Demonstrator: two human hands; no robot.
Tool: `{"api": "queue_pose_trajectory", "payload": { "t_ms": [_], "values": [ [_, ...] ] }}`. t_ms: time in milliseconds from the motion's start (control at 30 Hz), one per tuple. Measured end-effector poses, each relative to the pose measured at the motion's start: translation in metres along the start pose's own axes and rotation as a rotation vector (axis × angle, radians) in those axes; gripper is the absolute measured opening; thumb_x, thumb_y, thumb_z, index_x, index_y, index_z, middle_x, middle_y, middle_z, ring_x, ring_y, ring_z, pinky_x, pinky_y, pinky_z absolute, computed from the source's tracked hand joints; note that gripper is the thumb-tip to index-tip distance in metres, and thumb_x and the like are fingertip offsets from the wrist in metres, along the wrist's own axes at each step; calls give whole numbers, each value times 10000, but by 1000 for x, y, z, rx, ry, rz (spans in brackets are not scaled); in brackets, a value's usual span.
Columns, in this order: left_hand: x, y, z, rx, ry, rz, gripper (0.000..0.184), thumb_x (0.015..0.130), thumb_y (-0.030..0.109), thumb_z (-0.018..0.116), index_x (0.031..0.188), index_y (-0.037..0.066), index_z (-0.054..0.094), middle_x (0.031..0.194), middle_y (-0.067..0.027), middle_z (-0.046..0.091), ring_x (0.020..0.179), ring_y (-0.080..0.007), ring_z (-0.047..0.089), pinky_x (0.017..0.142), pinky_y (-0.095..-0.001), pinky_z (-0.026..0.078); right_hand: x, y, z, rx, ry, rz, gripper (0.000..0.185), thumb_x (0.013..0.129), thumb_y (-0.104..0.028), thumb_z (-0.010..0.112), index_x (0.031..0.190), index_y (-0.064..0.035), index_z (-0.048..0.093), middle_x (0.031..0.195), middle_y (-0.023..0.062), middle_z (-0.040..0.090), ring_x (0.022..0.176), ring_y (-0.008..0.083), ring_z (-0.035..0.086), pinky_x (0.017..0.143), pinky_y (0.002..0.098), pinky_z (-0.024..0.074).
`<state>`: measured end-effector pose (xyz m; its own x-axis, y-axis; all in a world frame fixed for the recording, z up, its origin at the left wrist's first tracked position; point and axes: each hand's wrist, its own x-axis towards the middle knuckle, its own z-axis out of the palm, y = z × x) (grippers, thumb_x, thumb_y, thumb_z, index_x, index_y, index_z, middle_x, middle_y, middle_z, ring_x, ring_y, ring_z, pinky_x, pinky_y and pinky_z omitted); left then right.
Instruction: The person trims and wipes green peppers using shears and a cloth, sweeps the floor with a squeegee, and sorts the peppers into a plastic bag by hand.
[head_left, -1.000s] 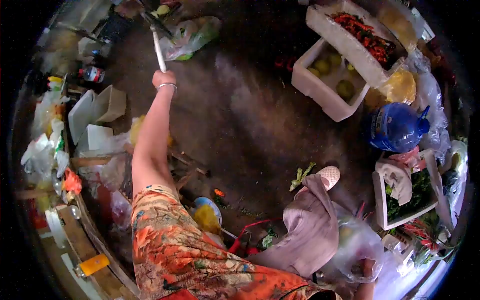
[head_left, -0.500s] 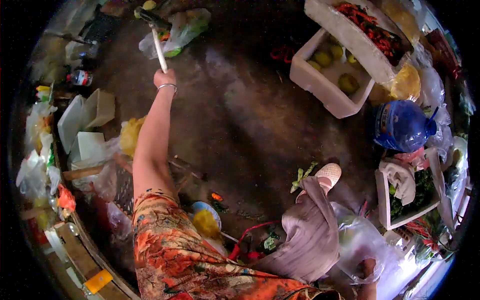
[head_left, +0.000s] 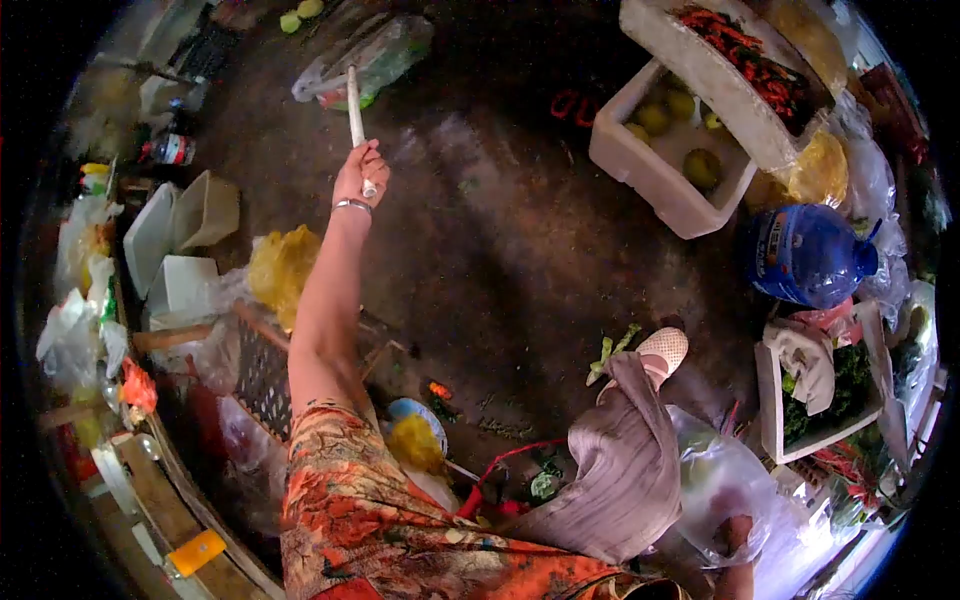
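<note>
My left hand (head_left: 362, 178), with a bracelet at the wrist, is closed round the lower end of a long white handle (head_left: 355, 110). The handle points away from me; its far end is over a clear plastic bag (head_left: 385, 62) on the floor, and the tool's head is too blurred to make out. At the lower right, my right hand (head_left: 738, 538) is closed on another clear plastic bag (head_left: 722, 480), its fingers partly hidden by the plastic. Green and red things show inside the far bag.
At the right are a white foam box of round green fruit (head_left: 640, 185), a foam lid with red peppers (head_left: 765, 85), a blue water jug (head_left: 810, 255) and a box of greens (head_left: 850, 390). Foam boxes (head_left: 205, 210) and a yellow bag (head_left: 282, 270) stand left. My shoe (head_left: 663, 350) is below centre.
My left hand has moved right and nearer to me, and its fingers have turned into view. The tool's dark head no longer shows clearly. My right hand has barely moved.
</note>
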<state>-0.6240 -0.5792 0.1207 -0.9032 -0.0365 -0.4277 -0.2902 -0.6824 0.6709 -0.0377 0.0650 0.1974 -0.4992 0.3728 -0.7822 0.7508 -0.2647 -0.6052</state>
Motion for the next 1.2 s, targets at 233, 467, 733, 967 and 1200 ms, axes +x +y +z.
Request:
{"api": "queue_pose_trajectory", "payload": {
  "t_ms": [233,467,733,967,1200],
  "values": [
    [-14,-27,6,-27,-72,-272,123,888,155,566,900,37,536,591,40,386,430,-80,330,363,-228,266,0,-2,6,24,1,-26,376,879,-319,579,1132,-42,563,996,60,600,878,175,581,782,294,476],
    [-51,-55,9,116,-33,-182,101,863,139,586,855,53,534,587,51,380,404,-66,286,352,-234,229,-6,-4,5,46,-16,-75,351,878,-291,581,1121,-39,570,995,52,593,893,174,571,807,295,465],
    [-53,-31,14,279,218,243,118,842,95,586,796,77,478,608,-26,460,404,-123,364,359,-287,272,6,-4,5,-70,-83,-151,264,861,-164,589,1092,-36,576,974,39,590,881,168,569,800,292,466],
    [-46,-11,27,198,376,500,114,863,73,541,829,64,432,607,-56,457,403,-153,396,357,-305,293,7,-4,10,-15,-39,-75,287,869,-157,599,1129,-39,567,1029,44,587,906,177,576,812,303,473],
    [-24,20,7,435,449,556,109,854,89,529,828,43,435,606,-63,453,390,-159,404,340,-319,322,38,36,-37,24,-70,23,302,876,-184,601,1141,-44,569,1064,55,581,935,174,574,795,308,490]
  ]
}}
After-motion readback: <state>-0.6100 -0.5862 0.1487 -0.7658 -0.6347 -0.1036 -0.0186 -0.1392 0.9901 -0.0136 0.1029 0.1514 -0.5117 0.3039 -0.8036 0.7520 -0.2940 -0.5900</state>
